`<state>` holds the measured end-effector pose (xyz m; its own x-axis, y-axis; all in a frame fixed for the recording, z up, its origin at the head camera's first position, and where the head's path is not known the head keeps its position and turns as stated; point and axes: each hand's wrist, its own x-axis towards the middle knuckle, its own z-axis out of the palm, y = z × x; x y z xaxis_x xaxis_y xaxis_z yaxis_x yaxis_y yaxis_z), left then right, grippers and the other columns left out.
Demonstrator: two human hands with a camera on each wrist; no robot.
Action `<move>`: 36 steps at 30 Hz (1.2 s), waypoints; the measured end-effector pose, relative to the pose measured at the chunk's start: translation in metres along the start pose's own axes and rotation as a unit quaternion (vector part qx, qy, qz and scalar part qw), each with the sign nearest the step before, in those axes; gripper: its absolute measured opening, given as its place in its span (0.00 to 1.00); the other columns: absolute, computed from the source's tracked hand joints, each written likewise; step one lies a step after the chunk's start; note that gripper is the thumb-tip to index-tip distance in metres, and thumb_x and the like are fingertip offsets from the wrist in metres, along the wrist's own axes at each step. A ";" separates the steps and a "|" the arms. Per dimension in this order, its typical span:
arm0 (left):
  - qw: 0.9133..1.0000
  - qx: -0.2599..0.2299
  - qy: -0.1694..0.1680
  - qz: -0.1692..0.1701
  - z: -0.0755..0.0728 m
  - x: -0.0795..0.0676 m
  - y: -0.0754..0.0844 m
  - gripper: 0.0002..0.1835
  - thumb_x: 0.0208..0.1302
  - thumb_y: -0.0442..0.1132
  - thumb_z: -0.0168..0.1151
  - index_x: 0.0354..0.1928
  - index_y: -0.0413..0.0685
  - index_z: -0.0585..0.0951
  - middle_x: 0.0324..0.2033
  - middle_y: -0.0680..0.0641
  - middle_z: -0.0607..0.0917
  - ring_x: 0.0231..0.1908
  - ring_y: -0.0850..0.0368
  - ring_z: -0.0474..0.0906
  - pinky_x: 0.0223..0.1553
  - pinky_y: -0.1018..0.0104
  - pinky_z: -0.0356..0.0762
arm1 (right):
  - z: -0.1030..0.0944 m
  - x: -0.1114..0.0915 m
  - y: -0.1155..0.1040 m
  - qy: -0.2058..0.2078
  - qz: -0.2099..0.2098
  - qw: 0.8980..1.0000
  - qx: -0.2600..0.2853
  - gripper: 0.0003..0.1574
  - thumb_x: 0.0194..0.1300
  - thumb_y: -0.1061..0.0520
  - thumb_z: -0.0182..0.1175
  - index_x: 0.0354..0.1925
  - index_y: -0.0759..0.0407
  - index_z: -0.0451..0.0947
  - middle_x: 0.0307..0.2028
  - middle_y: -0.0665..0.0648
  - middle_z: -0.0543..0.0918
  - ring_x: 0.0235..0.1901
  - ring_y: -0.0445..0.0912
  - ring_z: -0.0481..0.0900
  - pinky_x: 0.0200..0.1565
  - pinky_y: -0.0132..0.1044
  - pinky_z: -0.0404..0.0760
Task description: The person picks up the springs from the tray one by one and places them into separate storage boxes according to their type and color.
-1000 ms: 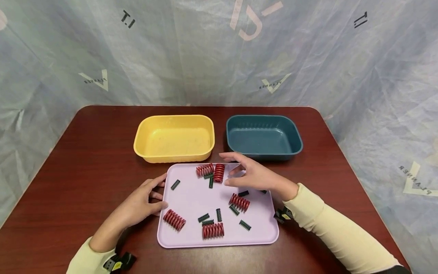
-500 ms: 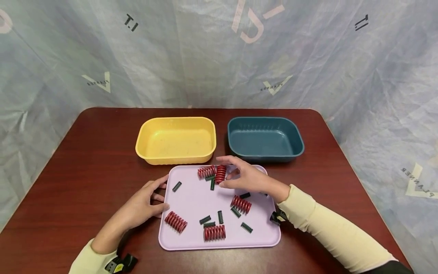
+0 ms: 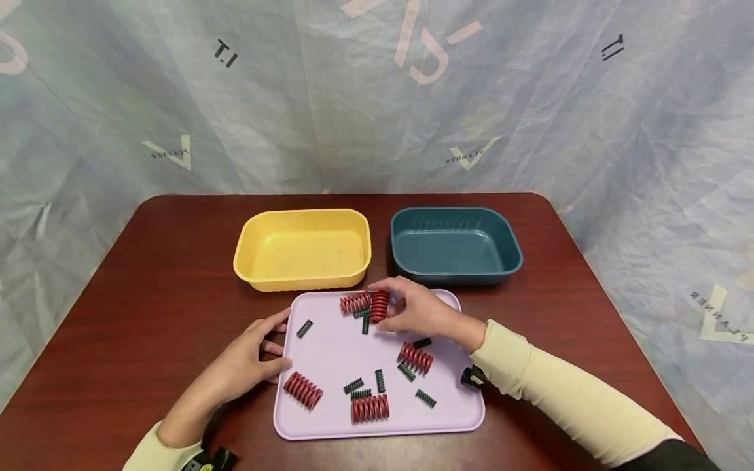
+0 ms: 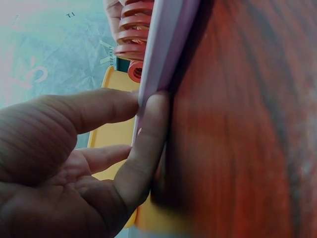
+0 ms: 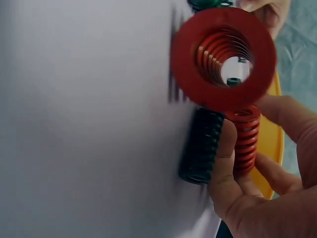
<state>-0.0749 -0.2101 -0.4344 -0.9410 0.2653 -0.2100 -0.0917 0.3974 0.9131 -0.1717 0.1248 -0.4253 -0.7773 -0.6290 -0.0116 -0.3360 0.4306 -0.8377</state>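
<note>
A lilac tray (image 3: 330,360) holds thick red springs and small dark green ones. My left hand (image 3: 244,356) holds the tray's left edge; the left wrist view has the thumb and a finger (image 4: 148,134) at its rim. My right hand (image 3: 421,311) grips an upright-lying red spring (image 3: 379,307) near the far edge, thumb at its near end and index finger at its far end. In the right wrist view this red spring (image 5: 246,141) sits among the fingers. Beside it lie another red spring (image 3: 355,303) and two green springs, one of them (image 3: 366,324) close by the thumb.
Behind the tray stand a yellow bin (image 3: 303,281) and a dark teal bin (image 3: 456,268). More red springs, such as one (image 3: 370,409) at the near edge, and several green springs (image 3: 425,398) lie about the tray. A grey sheet (image 3: 330,98) hangs behind the brown table (image 3: 147,314).
My right hand has moved slightly left and its fingers have drawn in around the red spring. The left hand stays at the tray's edge. The head view has tilted a little upward.
</note>
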 end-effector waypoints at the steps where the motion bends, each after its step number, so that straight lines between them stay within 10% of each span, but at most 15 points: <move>1: 1.000 0.000 0.001 0.000 0.000 0.000 -0.001 0.46 0.60 0.23 0.71 0.79 0.41 0.61 0.62 0.32 0.68 0.47 0.45 0.79 0.30 0.60 0.88 | 0.001 0.000 0.000 0.006 0.001 1.000 -0.007 0.42 0.54 0.63 0.79 0.66 0.62 0.75 0.41 0.60 0.78 0.36 0.51 0.82 0.37 0.31 0.82; 16: 1.000 0.001 0.007 0.004 0.001 0.001 -0.004 0.46 0.59 0.22 0.71 0.78 0.42 0.62 0.62 0.33 0.69 0.47 0.45 0.79 0.31 0.61 0.88 | 0.005 -0.001 0.000 0.027 -0.016 0.998 -0.054 0.35 0.53 0.66 0.78 0.60 0.61 0.80 0.41 0.58 0.77 0.36 0.50 0.81 0.38 0.31 0.81; 36: 1.000 -0.004 0.009 -0.001 0.001 0.000 -0.001 0.46 0.59 0.23 0.72 0.78 0.43 0.62 0.62 0.33 0.68 0.47 0.44 0.79 0.30 0.60 0.88 | -0.025 -0.024 -0.014 -0.052 0.097 0.979 0.173 0.38 0.60 0.70 0.70 0.67 0.57 0.74 0.49 0.61 0.84 0.44 0.55 0.85 0.43 0.43 0.87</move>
<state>-0.0741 -0.2098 -0.4359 -0.9466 0.2487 -0.2051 -0.0958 0.3905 0.9156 -0.1618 0.1500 -0.3999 -0.7438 -0.6274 -0.2304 0.0277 0.3154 -0.9486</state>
